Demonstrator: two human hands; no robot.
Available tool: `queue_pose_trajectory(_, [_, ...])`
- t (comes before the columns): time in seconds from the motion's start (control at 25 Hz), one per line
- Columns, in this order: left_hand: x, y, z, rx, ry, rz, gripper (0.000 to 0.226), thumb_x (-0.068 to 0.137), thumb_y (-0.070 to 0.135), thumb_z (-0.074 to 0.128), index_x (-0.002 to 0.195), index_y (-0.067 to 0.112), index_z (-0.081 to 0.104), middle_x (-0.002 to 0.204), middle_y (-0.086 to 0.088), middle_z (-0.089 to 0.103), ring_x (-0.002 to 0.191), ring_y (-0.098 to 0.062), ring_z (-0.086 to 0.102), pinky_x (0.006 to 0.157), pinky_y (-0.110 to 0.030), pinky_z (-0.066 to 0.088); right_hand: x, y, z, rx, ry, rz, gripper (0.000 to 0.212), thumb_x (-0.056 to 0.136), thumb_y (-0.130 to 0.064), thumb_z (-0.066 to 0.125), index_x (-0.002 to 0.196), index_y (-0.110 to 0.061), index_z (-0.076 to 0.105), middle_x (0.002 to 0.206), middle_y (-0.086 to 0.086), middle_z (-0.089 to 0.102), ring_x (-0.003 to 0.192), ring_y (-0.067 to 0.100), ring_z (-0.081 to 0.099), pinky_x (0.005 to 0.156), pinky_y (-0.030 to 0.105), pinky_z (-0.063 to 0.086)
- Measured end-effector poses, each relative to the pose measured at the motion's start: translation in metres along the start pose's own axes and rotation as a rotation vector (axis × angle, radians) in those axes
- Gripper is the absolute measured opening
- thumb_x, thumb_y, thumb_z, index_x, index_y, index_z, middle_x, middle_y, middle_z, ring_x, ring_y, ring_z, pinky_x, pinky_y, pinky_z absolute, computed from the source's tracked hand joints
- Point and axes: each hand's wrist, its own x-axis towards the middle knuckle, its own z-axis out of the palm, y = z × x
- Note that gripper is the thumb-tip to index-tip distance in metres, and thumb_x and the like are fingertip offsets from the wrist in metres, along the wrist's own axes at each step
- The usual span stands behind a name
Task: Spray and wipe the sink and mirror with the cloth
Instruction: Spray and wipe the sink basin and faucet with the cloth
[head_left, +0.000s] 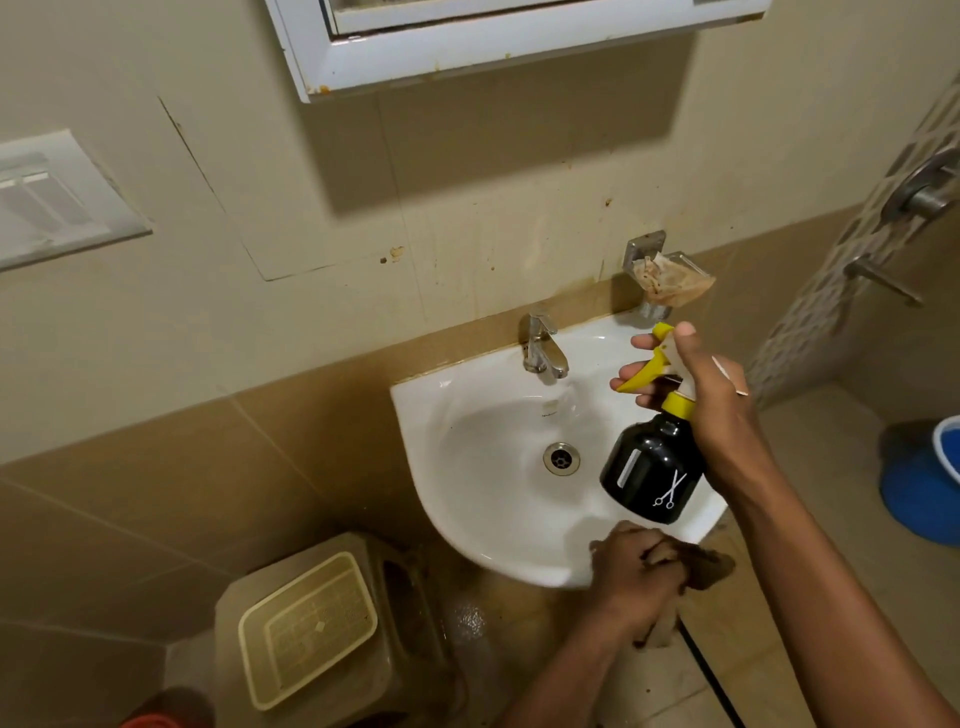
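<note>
A white wall-hung sink (467, 499) with a chrome tap (543, 348) and a drain (561, 458) fills the middle of the head view. My right hand (711, 410) holds a black spray bottle (652, 475) with a yellow trigger above the basin's right side, fingers on the trigger, nozzle pointing left over the basin. My left hand (636, 577) is closed on a brown cloth (709, 569) at the sink's front rim. The mirror cabinet's white frame (467, 52) hangs above; only its lower edge shows.
A metal soap holder (670, 280) with a stained wrapper is fixed to the wall behind the sink. A beige stool (322, 629) stands below left. A blue bucket (924, 483) sits on the floor at right, under shower fittings (924, 192). A white switch plate (57, 197) is on the left wall.
</note>
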Motion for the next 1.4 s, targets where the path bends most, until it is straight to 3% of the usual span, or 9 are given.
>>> queue_pose_trajectory(0.16, [-0.008, 0.010, 0.017, -0.424, -0.154, -0.008, 0.020, 0.072, 0.029, 0.062, 0.085, 0.023, 0.077, 0.090, -0.002, 0.072, 0.097, -0.026, 0.068, 0.093, -0.040, 0.053, 0.000, -0.015, -0.017, 0.064, 0.022, -0.012, 0.048, 0.110, -0.043, 0.041, 0.123, -0.007, 0.069, 0.106, 0.016, 0.075, 0.084, 0.029, 0.080, 0.064, 0.021, 0.057])
queue_pose_trajectory(0.36, [0.011, 0.017, -0.037, -0.581, 0.229, 0.019, 0.009, 0.078, 0.022, 0.068, 0.077, 0.016, 0.076, 0.074, -0.013, 0.070, 0.066, -0.037, 0.067, 0.062, -0.041, 0.059, -0.001, -0.017, -0.047, 0.073, 0.125, -0.030, 0.037, 0.110, -0.042, 0.042, 0.107, -0.021, 0.072, 0.100, 0.007, 0.080, 0.086, 0.026, 0.079, 0.067, 0.026, 0.057])
queue_pose_trajectory(0.56, [0.039, -0.016, -0.059, 0.193, 0.310, -0.063, 0.045, 0.061, 0.070, 0.059, 0.065, 0.026, 0.070, 0.059, 0.004, 0.067, 0.061, -0.008, 0.064, 0.074, -0.030, 0.053, 0.005, 0.005, -0.075, 0.047, 0.174, 0.033, 0.035, 0.109, -0.041, 0.044, 0.105, -0.020, 0.072, 0.086, 0.004, 0.082, 0.087, 0.034, 0.077, 0.069, 0.031, 0.055])
queue_pose_trajectory(0.72, [0.042, -0.018, -0.004, 0.426, 0.226, -0.057, 0.027, 0.074, 0.049, 0.054, 0.087, 0.034, 0.073, 0.079, 0.015, 0.064, 0.085, -0.012, 0.059, 0.085, -0.030, 0.044, 0.020, 0.009, -0.092, 0.039, 0.183, 0.053, 0.039, 0.109, -0.041, 0.045, 0.107, -0.015, 0.073, 0.092, 0.012, 0.081, 0.089, 0.034, 0.075, 0.069, 0.029, 0.056])
queue_pose_trajectory(0.88, [0.038, 0.004, 0.056, 0.216, 0.282, 0.232, 0.031, 0.064, 0.037, 0.055, 0.089, 0.047, 0.070, 0.102, 0.029, 0.056, 0.099, 0.003, 0.057, 0.088, -0.012, 0.033, 0.037, 0.007, -0.107, 0.079, 0.211, 0.061, 0.038, 0.109, -0.040, 0.044, 0.105, -0.015, 0.072, 0.115, 0.021, 0.076, 0.085, 0.031, 0.075, 0.067, 0.028, 0.055])
queue_pose_trajectory(1.08, [0.080, 0.061, 0.070, -0.406, 0.131, 0.246, 0.029, 0.076, 0.006, 0.061, 0.098, 0.016, 0.077, 0.101, -0.001, 0.073, 0.099, -0.020, 0.069, 0.087, -0.040, 0.056, 0.055, 0.002, -0.134, 0.097, 0.215, 0.046, 0.056, 0.100, -0.050, 0.049, 0.123, -0.003, 0.070, 0.096, 0.019, 0.079, 0.079, 0.020, 0.078, 0.072, 0.031, 0.055])
queue_pose_trajectory(1.16, [0.110, 0.089, 0.044, -0.687, 0.295, 0.203, 0.021, 0.083, -0.009, 0.060, 0.094, 0.003, 0.073, 0.094, -0.014, 0.074, 0.089, -0.021, 0.071, 0.077, -0.030, 0.056, 0.059, -0.004, -0.143, 0.090, 0.227, 0.015, 0.060, 0.085, -0.064, 0.055, 0.110, -0.014, 0.078, 0.089, 0.013, 0.081, 0.087, 0.027, 0.077, 0.074, 0.033, 0.056])
queue_pose_trajectory(1.28, [0.172, 0.116, -0.015, -0.545, 0.721, 0.331, 0.024, 0.088, -0.008, 0.057, 0.101, 0.009, 0.067, 0.099, -0.004, 0.067, 0.082, 0.000, 0.067, 0.072, -0.024, 0.054, 0.072, -0.003, -0.155, 0.095, 0.228, -0.019, 0.062, 0.076, -0.070, 0.058, 0.105, -0.019, 0.080, 0.105, 0.009, 0.080, 0.088, 0.029, 0.078, 0.071, 0.031, 0.058])
queue_pose_trajectory(1.4, [0.247, 0.107, -0.050, -0.006, 0.973, 0.287, 0.035, 0.087, 0.020, 0.052, 0.117, 0.003, 0.061, 0.124, -0.020, 0.055, 0.114, -0.035, 0.056, 0.098, -0.048, 0.046, 0.090, 0.017, -0.156, 0.080, 0.197, 0.029, 0.055, 0.089, -0.055, 0.052, 0.111, -0.009, 0.073, 0.091, 0.005, 0.081, 0.078, 0.023, 0.075, 0.067, 0.027, 0.057])
